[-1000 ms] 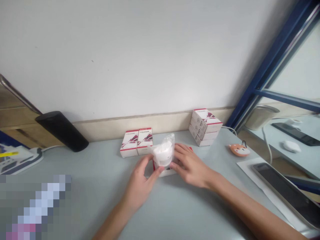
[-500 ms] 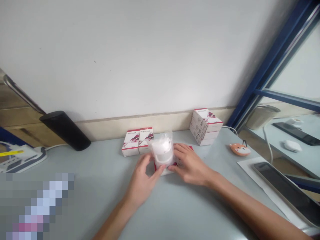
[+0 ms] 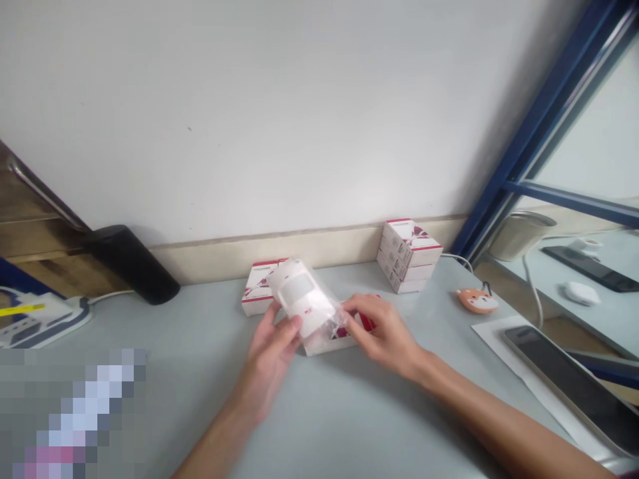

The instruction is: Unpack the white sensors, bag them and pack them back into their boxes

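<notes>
A white motion sensor (image 3: 298,293) in a clear plastic bag (image 3: 329,319) is tilted above the desk. My left hand (image 3: 269,352) grips its left side, the thumb lying on the front. With thumb and fingers closed, my right hand (image 3: 387,332) pinches the loose lower right end of the bag. Below the sensor lies a white and red box (image 3: 344,342), partly covered by the bag and my right hand. Just behind my left hand are white and red boxes (image 3: 257,289), one of them mostly hidden by the sensor.
Stacked boxes (image 3: 412,256) stand against the wall at the right. An orange animal-faced case (image 3: 478,300) and a phone (image 3: 569,386) on white paper lie at the right edge. A black cylindrical object (image 3: 132,263) and a power strip (image 3: 44,319) are at the left.
The bagged sensor has turned from upright to tilted, its top now to the left. My right hand has moved off the sensor's side to the bag's end, baring more of the box below.
</notes>
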Demonstrator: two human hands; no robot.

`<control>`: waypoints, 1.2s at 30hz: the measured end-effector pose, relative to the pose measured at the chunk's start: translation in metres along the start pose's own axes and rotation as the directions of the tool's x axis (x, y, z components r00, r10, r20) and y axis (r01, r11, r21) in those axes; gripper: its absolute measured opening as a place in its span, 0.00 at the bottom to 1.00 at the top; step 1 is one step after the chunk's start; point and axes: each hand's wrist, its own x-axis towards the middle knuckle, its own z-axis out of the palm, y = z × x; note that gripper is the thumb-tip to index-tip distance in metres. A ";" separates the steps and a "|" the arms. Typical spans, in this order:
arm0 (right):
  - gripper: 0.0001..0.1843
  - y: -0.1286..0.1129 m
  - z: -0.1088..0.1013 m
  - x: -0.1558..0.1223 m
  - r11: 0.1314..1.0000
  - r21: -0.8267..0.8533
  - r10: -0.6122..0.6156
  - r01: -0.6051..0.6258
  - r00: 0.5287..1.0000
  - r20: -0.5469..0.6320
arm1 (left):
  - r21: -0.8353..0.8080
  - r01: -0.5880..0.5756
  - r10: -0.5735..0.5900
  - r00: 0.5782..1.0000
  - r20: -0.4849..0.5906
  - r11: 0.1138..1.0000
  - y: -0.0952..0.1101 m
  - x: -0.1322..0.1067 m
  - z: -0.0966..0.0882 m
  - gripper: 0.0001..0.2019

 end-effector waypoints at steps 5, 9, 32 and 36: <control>0.11 0.001 0.002 -0.003 0.990 0.128 0.066 -0.058 0.996 -0.063 | -0.166 0.055 -0.049 0.998 0.042 0.985 -0.002 0.000 0.002 0.31; 0.16 -0.003 0.002 -0.005 0.954 0.263 0.152 -0.143 0.988 -0.013 | -0.219 0.061 -0.066 0.998 -0.017 0.974 0.001 0.000 0.002 0.30; 0.37 -0.013 0.017 -0.014 0.720 0.638 0.202 -0.273 0.962 0.183 | -0.133 0.022 -0.017 0.999 0.040 0.991 0.001 0.000 0.004 0.38; 0.24 -0.016 0.028 -0.016 0.731 0.657 0.223 -0.181 0.975 0.020 | -0.081 0.076 -0.072 0.996 0.046 0.994 0.000 -0.005 0.008 0.41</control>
